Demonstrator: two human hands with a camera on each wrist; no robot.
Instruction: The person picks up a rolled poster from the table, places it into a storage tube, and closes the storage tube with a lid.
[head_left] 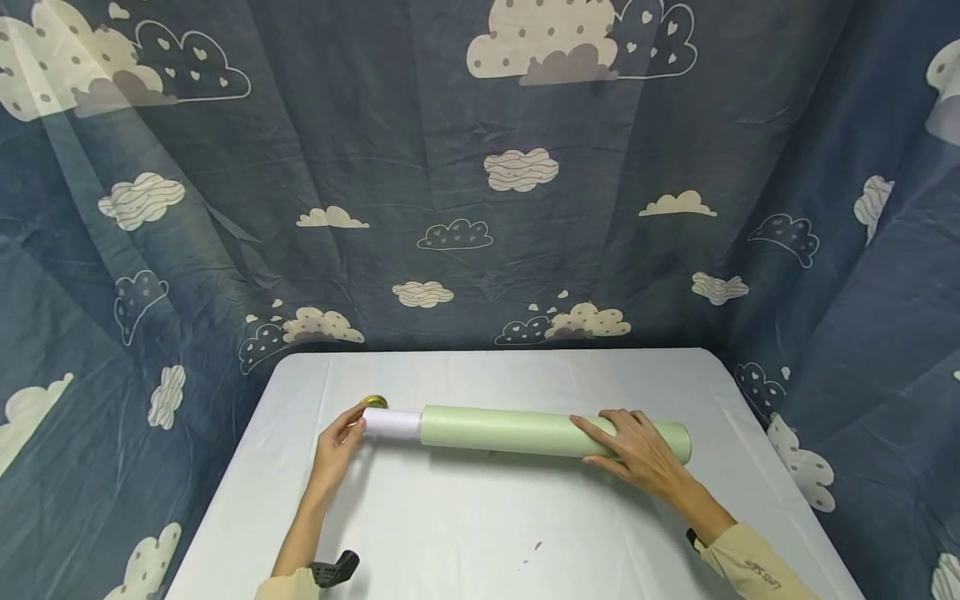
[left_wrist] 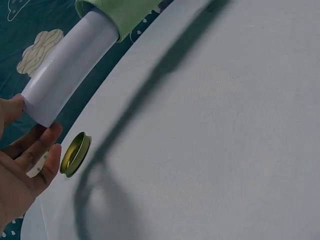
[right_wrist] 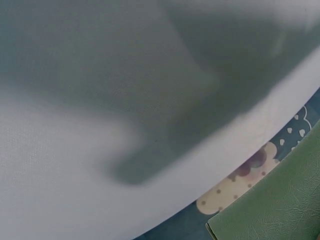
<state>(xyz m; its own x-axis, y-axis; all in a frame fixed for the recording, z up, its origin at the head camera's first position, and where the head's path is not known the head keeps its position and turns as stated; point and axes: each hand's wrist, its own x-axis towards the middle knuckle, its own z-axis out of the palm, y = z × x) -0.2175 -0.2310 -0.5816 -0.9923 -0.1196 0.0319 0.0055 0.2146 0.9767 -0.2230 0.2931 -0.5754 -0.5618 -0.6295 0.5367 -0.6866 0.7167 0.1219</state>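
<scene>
The left hand pinches the white roll left of centre; the right hand, lower right, grips the green tube around it. Best keep both aligned, pinching lightly to avoid creases.

Pale yellow-beige sleeves are worn. The right sleeve is marked with dark lettering, too small to be read. A black, blocky camera with an angled end is fastened at the left cuff, and a small black piece is seen at the right cuff.
</scene>
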